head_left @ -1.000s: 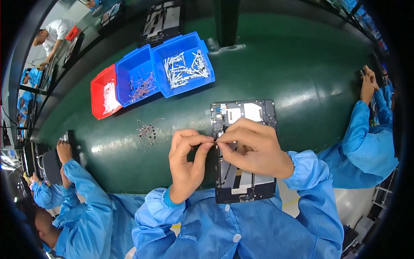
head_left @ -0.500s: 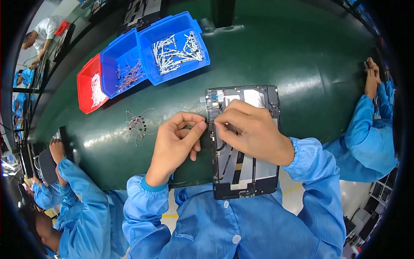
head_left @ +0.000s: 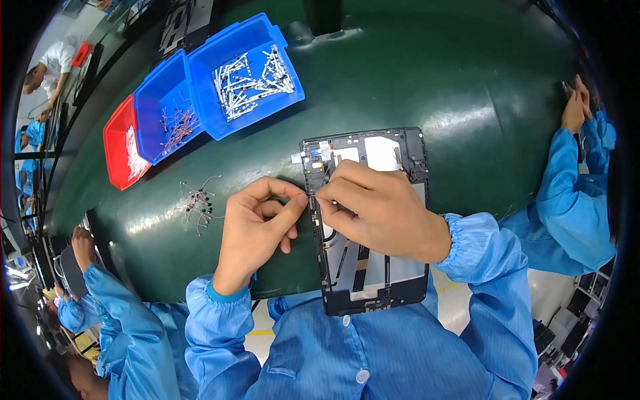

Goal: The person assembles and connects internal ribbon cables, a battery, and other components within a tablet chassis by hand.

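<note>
Hands (head_left: 383,213) seemingly pinch at tablet's left edge (head_left: 323,267), table (head_left: 480,180) alongside.

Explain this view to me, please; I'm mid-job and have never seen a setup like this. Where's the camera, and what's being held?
There is no machine here: a person works bare-handed. The view comes from a wide fisheye camera on their head, looking down, so straight edges bend.

The left hand and right hand meet at the left edge of an opened, flat device, fingertips drawn close together. Whether they hold something tiny, I can't tell.

On the green tabletop, left of the device, lies a loose cluster of thin wires. Beyond it stand a red bin and two blue bins, all with small parts inside. The blue sleeve at far right is someone else's.
</note>
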`<state>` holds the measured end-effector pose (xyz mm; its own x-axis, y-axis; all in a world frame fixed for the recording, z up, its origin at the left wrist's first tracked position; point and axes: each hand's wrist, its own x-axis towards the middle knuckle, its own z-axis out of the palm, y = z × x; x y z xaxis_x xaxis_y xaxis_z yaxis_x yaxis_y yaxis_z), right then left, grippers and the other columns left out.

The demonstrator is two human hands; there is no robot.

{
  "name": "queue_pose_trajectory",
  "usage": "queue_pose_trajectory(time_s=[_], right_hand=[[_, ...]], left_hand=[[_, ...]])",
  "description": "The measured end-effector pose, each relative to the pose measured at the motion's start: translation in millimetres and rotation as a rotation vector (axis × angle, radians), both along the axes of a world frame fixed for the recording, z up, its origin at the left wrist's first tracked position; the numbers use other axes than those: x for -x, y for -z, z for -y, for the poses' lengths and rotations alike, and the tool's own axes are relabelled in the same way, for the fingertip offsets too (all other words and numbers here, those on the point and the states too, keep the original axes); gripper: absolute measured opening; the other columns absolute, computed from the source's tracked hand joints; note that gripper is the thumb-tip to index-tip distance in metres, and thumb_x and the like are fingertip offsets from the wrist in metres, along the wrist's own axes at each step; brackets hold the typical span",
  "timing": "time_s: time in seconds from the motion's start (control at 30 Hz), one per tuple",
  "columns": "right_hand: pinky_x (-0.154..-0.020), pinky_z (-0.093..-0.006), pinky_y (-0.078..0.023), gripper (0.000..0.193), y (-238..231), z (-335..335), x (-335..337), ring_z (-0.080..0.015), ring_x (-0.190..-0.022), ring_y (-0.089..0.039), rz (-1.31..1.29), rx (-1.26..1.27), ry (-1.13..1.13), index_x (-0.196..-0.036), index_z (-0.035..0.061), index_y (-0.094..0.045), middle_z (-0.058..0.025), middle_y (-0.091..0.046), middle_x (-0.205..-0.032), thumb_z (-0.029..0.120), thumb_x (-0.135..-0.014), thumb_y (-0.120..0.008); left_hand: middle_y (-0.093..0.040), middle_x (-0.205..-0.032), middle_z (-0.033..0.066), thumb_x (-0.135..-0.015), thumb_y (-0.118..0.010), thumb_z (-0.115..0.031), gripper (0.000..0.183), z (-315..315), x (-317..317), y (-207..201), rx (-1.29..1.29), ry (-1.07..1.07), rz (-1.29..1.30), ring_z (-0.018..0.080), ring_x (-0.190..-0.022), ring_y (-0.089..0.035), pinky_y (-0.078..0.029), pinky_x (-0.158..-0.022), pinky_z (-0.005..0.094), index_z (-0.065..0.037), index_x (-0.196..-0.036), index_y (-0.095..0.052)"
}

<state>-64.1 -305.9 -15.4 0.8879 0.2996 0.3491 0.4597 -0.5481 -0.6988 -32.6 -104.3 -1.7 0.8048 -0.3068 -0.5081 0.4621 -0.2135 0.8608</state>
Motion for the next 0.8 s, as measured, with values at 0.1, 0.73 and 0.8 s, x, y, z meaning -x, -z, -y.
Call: queue_pose_trajectory(time_s=[0.1,0.73,0.8], right_hand=[[-0.053,-0.0299,-0.051,0.012,0.3,1.0,-0.7,-0.0187,-0.062,-0.062,0.004,0.001,-0.007,-0.084,0.0038,-0.065,-0.0046,-0.057,-0.080,0.002,-0.076,-0.073],[-0.052,-0.0313,-0.050,0.012,1.5,2.1,-1.7,-0.0206,-0.061,-0.061,-0.022,-0.031,-0.009,-0.082,0.0040,-0.064,-0.0054,-0.056,-0.079,0.000,-0.074,-0.072],[-0.052,-0.0312,-0.050,0.013,0.9,1.8,-1.8,-0.0204,-0.061,-0.061,-0.032,-0.044,-0.011,-0.082,0.0039,-0.064,-0.0056,-0.056,-0.079,-0.001,-0.074,-0.072]], left_hand=[[-0.062,-0.061,0.0038,-0.092,-0.069,-0.010,0.014,1.2,-0.2,-1.5,-0.013,0.002,0.003,0.0062,-0.049,-0.055,-0.040,-0.040,0.0208,0.003,-0.096,-0.064],[-0.064,-0.085,0.0100,-0.083,-0.064,0.007,0.009,5.7,-4.5,-0.1,0.047,-0.030,-0.048,0.0115,-0.059,-0.064,-0.048,-0.040,0.0225,0.004,-0.089,-0.057],[-0.064,-0.086,0.0099,-0.083,-0.063,0.008,0.010,7.2,-3.7,-1.3,0.043,-0.039,-0.047,0.0117,-0.060,-0.064,-0.048,-0.040,0.0225,0.004,-0.089,-0.056]])
